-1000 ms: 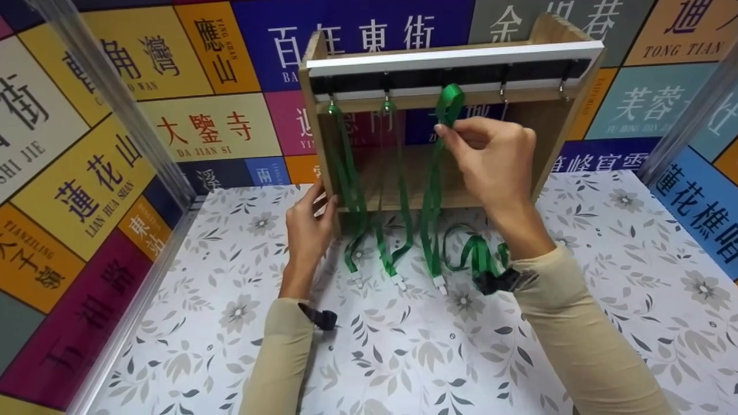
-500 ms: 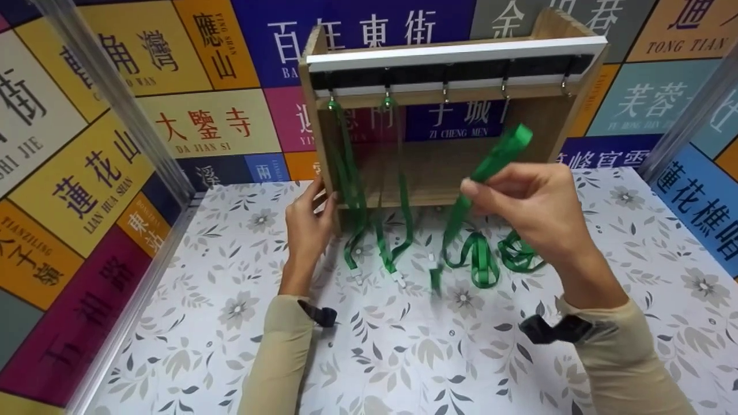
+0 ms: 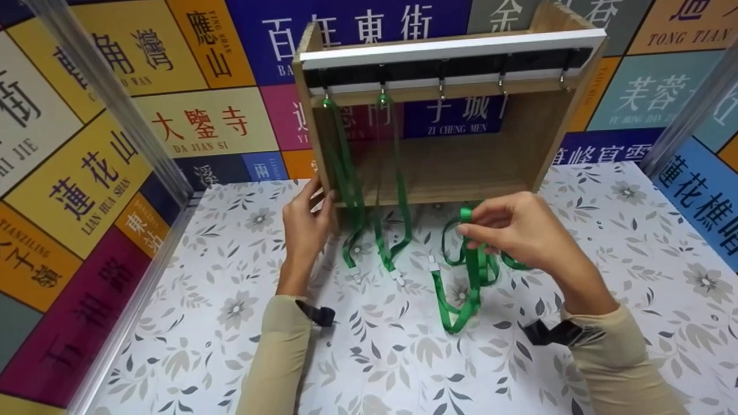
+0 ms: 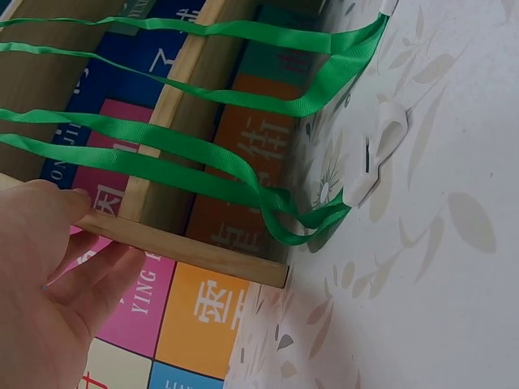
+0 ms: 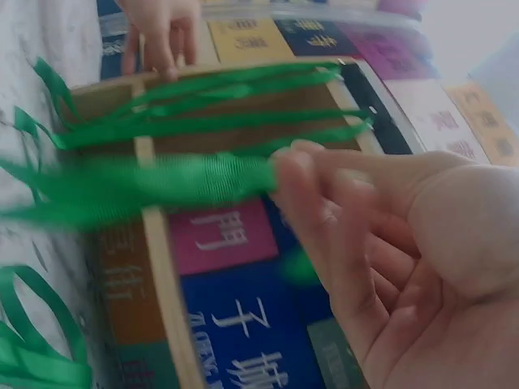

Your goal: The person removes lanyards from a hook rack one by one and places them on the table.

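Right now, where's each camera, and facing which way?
Head: worn on the head, facing forward and down at the wooden hook rack; left hand, right hand and sleeves show.
Left wrist: on that wrist, facing two hanging green lanyards; left hand shows.
Right wrist: on that wrist, facing the pinched lanyard; both hands show.
Both wrist views share the left hand.

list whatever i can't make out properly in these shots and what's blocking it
- Right wrist view: the weave and edges of the held green lanyard, smeared by blur; its far end is cut off by the left edge.
- Head view: part of the rightmost loose lanyard, covered by the right hand.
- Left wrist view: the upper ends of the hanging lanyards, cut off by the left edge.
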`<state>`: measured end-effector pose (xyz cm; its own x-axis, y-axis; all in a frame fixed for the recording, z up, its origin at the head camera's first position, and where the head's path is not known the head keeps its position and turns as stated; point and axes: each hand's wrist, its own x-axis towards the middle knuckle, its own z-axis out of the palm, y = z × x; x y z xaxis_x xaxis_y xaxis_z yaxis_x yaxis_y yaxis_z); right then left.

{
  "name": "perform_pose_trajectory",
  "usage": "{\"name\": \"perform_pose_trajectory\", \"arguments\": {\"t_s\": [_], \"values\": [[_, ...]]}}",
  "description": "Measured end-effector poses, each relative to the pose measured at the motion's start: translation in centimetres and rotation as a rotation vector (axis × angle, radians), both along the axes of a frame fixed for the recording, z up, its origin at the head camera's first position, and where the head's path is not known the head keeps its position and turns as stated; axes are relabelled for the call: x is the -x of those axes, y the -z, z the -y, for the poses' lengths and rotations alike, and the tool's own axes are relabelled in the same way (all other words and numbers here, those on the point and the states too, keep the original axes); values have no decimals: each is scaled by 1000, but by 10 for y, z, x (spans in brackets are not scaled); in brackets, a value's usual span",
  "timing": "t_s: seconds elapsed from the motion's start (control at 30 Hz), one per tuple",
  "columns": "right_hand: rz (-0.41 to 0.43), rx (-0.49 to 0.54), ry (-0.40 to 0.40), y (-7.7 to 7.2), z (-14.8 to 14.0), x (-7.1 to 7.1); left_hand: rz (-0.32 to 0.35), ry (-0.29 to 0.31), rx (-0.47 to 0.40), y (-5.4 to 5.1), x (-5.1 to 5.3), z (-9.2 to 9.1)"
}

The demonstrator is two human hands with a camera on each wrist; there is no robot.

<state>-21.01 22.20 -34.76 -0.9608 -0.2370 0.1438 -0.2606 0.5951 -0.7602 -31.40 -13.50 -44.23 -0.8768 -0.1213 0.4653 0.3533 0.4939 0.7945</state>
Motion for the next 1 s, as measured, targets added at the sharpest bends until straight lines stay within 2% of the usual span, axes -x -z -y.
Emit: {"name": "perform_pose_trajectory", "arguments": {"t_s": [0.13,0.23,0.33,0.4,0.5,0.83,0.93,1.0], "values": [[-132,-8,-66,13,17,3,-18,-9,4,2,0,1],[-234,-26,-209,26,22,3,-27,-14,10,4,0,1],[-281,-58,-377,37,21,1,-29,-7,8,4,1,1],[-287,-80,-454,44,17,1,-21,0,3,4,1,1],[-259,-104,-513,52,10,1,-21,6,-2,3,3,2],[-38,-144,-573,77,9,5,-21,-6,-6,3,1,5],[-10,-156,-577,86,10,4,-11,-2,-5,3,0,3],[-1,-156,-550,92,9,3,-4,-3,-2,3,1,2]]}}
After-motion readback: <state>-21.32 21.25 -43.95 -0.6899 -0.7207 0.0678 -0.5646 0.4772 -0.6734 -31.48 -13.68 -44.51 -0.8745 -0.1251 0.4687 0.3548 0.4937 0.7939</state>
